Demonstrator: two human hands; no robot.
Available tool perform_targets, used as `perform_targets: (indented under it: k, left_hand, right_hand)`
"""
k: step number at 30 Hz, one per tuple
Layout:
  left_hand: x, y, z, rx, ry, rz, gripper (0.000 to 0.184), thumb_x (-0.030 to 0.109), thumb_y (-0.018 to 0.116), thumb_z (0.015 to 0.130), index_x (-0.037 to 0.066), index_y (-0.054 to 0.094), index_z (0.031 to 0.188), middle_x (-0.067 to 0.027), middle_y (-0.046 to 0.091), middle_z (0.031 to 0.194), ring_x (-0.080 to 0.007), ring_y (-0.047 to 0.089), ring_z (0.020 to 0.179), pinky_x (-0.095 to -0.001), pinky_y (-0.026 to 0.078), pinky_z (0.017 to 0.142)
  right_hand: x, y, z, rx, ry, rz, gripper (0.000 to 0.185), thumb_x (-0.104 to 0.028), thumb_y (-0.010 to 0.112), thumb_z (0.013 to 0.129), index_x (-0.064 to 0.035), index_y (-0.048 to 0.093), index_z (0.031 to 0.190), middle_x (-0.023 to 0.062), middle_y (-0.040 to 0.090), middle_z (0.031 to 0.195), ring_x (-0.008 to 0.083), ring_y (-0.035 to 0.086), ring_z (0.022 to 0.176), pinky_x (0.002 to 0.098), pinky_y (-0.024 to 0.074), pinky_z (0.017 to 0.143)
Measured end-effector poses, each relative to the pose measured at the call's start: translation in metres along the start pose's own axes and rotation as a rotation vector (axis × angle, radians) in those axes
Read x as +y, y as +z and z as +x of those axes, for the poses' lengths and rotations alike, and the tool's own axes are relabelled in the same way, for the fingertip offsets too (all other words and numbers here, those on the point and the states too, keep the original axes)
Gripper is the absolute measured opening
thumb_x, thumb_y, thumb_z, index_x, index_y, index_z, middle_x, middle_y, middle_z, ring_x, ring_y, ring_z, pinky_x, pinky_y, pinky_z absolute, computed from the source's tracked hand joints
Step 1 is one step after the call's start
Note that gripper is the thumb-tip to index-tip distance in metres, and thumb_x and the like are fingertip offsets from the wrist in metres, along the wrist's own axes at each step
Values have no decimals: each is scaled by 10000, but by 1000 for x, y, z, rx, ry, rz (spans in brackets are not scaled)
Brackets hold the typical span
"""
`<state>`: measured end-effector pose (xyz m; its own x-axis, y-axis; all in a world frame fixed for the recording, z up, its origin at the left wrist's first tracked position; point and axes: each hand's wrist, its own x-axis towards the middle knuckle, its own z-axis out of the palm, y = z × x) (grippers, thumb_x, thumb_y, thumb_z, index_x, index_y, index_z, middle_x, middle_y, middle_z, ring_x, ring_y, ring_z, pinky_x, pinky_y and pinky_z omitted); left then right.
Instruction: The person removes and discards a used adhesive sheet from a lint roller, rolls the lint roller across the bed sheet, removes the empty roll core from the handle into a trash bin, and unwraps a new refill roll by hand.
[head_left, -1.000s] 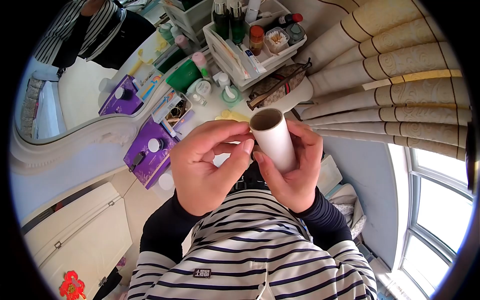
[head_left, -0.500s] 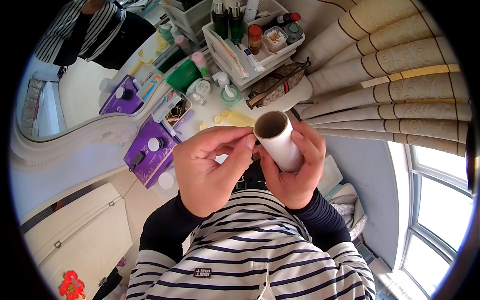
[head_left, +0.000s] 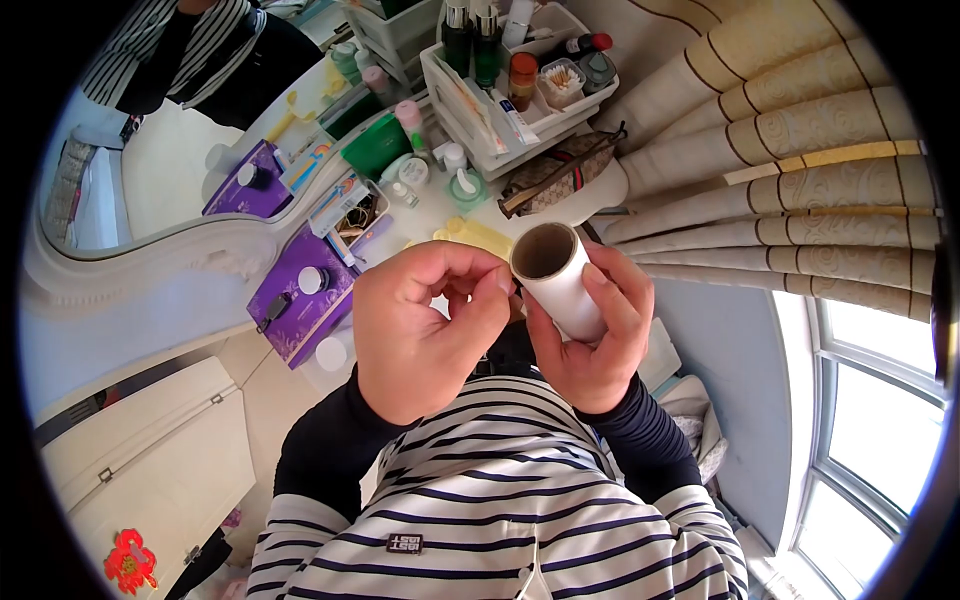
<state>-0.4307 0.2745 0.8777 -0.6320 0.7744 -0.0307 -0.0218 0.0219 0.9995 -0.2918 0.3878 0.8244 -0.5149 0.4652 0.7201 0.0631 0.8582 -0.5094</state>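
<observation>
A white roll (head_left: 568,295) with a brown cardboard core is held in my right hand (head_left: 602,340), its open end tilted up toward the camera. The fingers and thumb of that hand wrap round its right and lower sides. Beside the roll's left edge is my left hand (head_left: 430,330), with thumb and forefinger pinched together. Whatever may be between those fingertips is too small to make out. Some yellow items (head_left: 475,236) lie on the tabletop behind the hands.
Behind stands a white organizer (head_left: 545,125) with bottles and cotton swabs, beside a brown patterned pouch (head_left: 565,172). On the left are a purple box (head_left: 300,270), a green container (head_left: 376,148) and a mirror (head_left: 180,190). Curtains (head_left: 800,200) hang at the right.
The roll has shifted slightly right and tilted with my right hand since the earliest frame. My left hand's fingers have curled in more. The view has turned slightly.
</observation>
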Motion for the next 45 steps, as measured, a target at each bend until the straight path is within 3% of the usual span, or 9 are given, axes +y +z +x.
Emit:
perform_targets:
  k: [7,10,13,16,19,28,40,45]
  left_hand:
    - [10,-6,-1,-60,-92,-49,72,-4,666,947,-71,670,975,-91,718,868,-102,655,718,-230,528,667]
    - [11,-6,0,-71,-66,-115,72,1,661,948,-67,666,973,-96,718,870,-107,657,715,-240,533,670]
    - [9,-10,0,-82,-111,-205,103,22,714,939,-60,687,993,-64,734,886,-66,659,741,-216,531,663]
    - [6,-7,-2,-23,-44,-198,129,32,731,941,-67,696,1015,-77,740,888,-75,670,736,-220,540,667]
    - [9,-7,-4,-47,-16,-127,139,-6,674,958,-102,690,1057,-151,747,931,-149,706,775,-280,582,722]
    - [12,-5,-3,-71,-40,-113,184,-6,681,967,-120,700,1111,-186,769,997,-164,730,825,-280,597,756]
    - [12,-6,-3,-53,-39,-55,137,11,697,959,-97,710,1043,-144,757,912,-136,706,747,-263,586,690]
    - [13,-2,-4,-17,-59,-97,78,11,693,960,-61,707,988,-55,731,817,-66,688,710,-199,520,617]
  right_hand:
    - [-8,-3,0,-94,180,243,725,73,819,784,-32,417,1378,224,556,1320,299,633,1141,385,524,950]
    - [-7,3,-5,-21,285,372,673,8,874,753,-9,486,1303,216,624,1226,314,677,1032,381,554,864]
    - [-15,3,-6,-3,448,546,662,15,866,760,4,481,1298,207,624,1217,308,675,1030,370,546,877]
    - [-13,3,-5,-8,388,489,653,23,862,761,4,483,1292,202,622,1209,305,673,1035,366,543,875]
    - [-10,5,-6,31,272,360,656,26,863,757,-10,488,1294,203,625,1212,306,671,1029,371,546,870]
    - [-8,3,-1,65,89,79,688,36,874,720,-58,513,1298,225,627,1229,348,661,974,389,556,784]
    - [-4,2,1,85,-38,-48,703,41,862,682,-82,530,1290,228,624,1234,337,643,931,389,550,743]
    - [-6,3,1,92,-36,-36,710,39,870,672,-83,533,1285,226,630,1226,338,644,928,393,552,747]
